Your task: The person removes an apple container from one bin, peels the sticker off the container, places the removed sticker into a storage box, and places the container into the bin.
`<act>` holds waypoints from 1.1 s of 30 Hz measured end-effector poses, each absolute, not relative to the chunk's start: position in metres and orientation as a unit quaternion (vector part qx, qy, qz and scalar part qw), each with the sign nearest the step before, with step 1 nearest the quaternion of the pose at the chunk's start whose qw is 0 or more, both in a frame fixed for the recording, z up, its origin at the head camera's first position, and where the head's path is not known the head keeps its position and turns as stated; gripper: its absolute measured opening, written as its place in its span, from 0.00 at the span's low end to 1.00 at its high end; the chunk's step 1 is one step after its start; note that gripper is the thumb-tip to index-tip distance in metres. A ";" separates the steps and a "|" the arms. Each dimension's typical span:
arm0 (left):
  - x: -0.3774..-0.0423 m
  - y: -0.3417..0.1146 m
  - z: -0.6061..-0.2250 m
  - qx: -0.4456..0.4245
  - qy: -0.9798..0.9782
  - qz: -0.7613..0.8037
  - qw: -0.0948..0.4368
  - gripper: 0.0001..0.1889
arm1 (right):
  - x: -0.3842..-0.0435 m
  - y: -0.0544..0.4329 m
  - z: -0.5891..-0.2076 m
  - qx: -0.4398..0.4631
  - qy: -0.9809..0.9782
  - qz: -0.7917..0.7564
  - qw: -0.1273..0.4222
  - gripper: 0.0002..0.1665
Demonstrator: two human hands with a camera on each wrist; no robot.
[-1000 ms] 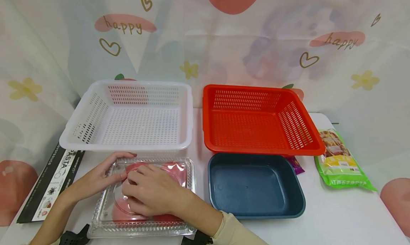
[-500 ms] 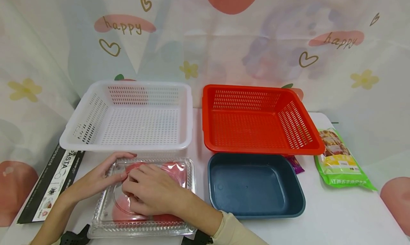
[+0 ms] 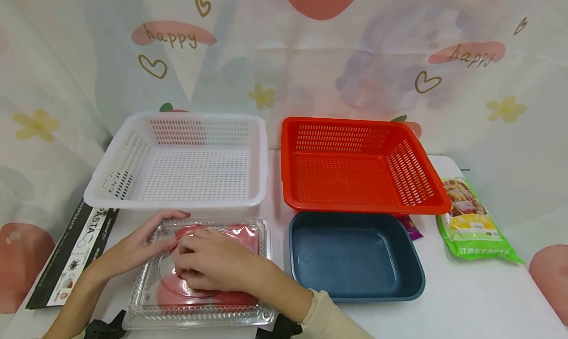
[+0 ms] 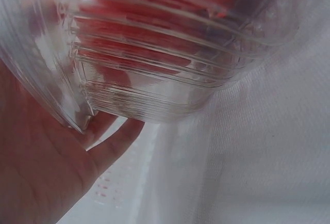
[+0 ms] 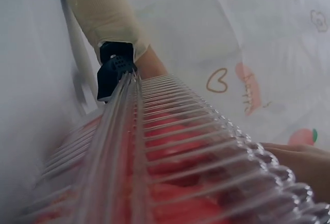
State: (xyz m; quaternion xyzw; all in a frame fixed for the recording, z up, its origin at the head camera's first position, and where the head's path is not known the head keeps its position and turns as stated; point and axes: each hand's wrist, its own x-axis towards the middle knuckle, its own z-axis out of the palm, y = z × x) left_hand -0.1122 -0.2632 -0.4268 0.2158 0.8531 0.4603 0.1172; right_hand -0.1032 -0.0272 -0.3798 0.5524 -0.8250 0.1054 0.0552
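A clear plastic box with a ridged rim and red contents [image 3: 148,292] lies in front of the white basket, its lid on. My left hand [image 3: 133,245] holds its far left corner, thumb on top of the lid. In the left wrist view the fingers of my left hand [image 4: 46,157] curve around the ridged box [image 4: 139,43] at the corner. My right hand [image 3: 222,262] rests over the middle of the lid with fingers bent down onto it. Its fingertips are hidden, and I cannot tell whether they pinch anything. The right wrist view shows the box's ribbed side [image 5: 172,136].
Behind the box stands a white slotted basket [image 3: 191,201], with a red basket [image 3: 364,208] to its right. A dark blue tub [image 3: 346,260] sits right of the box. A black pasta package [image 3: 66,260] lies left; a green food bag [image 3: 479,245] and purple packet [image 3: 410,228] lie right.
My right hand has shifted slightly to the right over the lid. My left hand keeps its place at the corner.
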 end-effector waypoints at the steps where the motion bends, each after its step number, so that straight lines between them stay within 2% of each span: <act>1: -0.112 -0.263 -0.427 0.215 0.854 0.459 0.117 0.23 | -0.103 -0.027 -0.379 0.555 -0.823 0.105 0.052 0.02; 9: -0.111 -0.263 -0.426 0.228 0.847 0.467 0.113 0.23 | -0.105 -0.023 -0.375 0.573 -0.814 0.091 0.034 0.05; 19: -0.112 -0.263 -0.427 0.236 0.842 0.472 0.112 0.24 | -0.105 -0.023 -0.374 0.574 -0.814 0.082 0.038 0.02; 33: -0.112 -0.262 -0.425 0.222 0.850 0.463 0.113 0.23 | -0.106 -0.024 -0.385 0.568 -0.816 0.063 0.082 0.06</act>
